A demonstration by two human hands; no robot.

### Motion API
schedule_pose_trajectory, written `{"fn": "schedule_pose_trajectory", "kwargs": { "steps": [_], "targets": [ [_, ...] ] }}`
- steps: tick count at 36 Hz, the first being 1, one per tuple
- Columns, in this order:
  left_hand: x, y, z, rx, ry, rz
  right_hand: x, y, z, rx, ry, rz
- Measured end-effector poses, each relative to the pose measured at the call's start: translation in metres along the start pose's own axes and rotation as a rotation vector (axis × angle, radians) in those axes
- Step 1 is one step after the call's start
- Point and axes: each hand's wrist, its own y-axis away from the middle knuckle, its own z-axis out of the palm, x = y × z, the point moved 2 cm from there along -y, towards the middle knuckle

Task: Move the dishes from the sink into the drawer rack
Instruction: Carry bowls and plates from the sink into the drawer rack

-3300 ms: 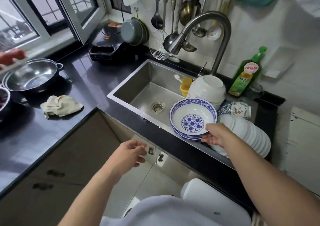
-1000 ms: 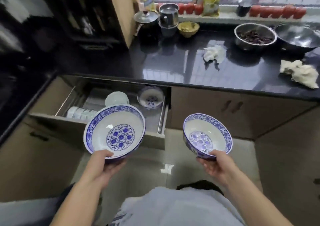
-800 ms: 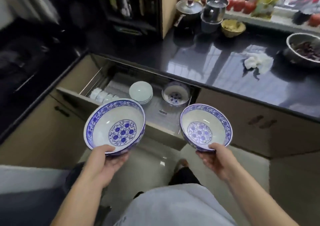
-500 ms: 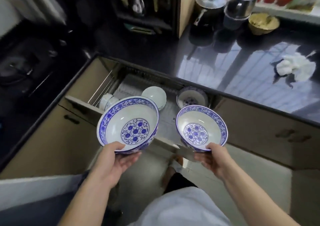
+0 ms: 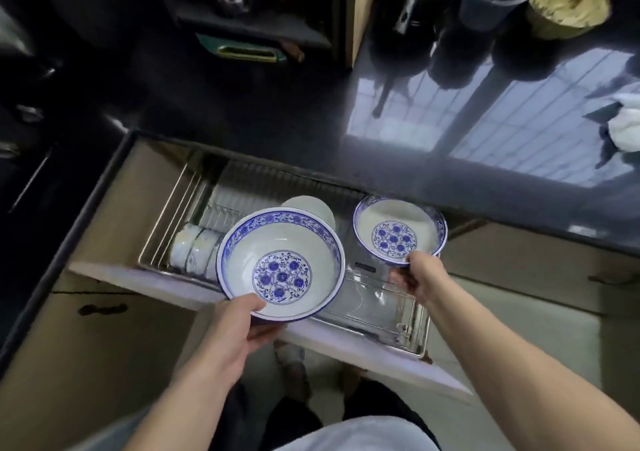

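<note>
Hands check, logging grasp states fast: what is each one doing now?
Left hand: holds the larger blue-and-white bowl by its near rim.
Right hand: holds the smaller blue-and-white bowl by its rim.

Seconds ago the right hand (image 5: 417, 279) was at the sink lifting one blue-and-white bowl while the left hand (image 5: 232, 333) hung empty. Now each hand grips a bowl over the open drawer rack (image 5: 398, 315). The larger bowl (image 5: 280, 265) sits above the drawer's front edge, and the smaller bowl (image 5: 398, 231) is farther in, over the drawer's back right corner, hiding the bowl seen there earlier.
</note>
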Motion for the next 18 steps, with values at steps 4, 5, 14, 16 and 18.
{"fn": "schedule_pose_trajectory", "kwargs": {
  "steps": [4,5,14,16,18],
  "targets": [
    [0.009,-0.033,0.006,-0.030,-0.069,-0.026,-0.007,-0.039,0.014,0.070,-0.092,0.028],
    [0.012,-0.040,0.007,-0.035,-0.090,-0.023,-0.010,-0.045,0.018,0.085,-0.100,0.033],
    [0.020,-0.090,-0.002,-0.061,-0.178,-0.012,0.004,-0.096,0.040,0.173,-0.238,0.043],
    [0.020,-0.094,-0.005,-0.064,-0.173,-0.018,0.007,-0.100,0.042,0.173,-0.274,0.057],
    [0.016,-0.097,-0.009,-0.062,-0.170,-0.039,0.012,-0.103,0.042,0.193,-0.281,0.069]
  ]
}}
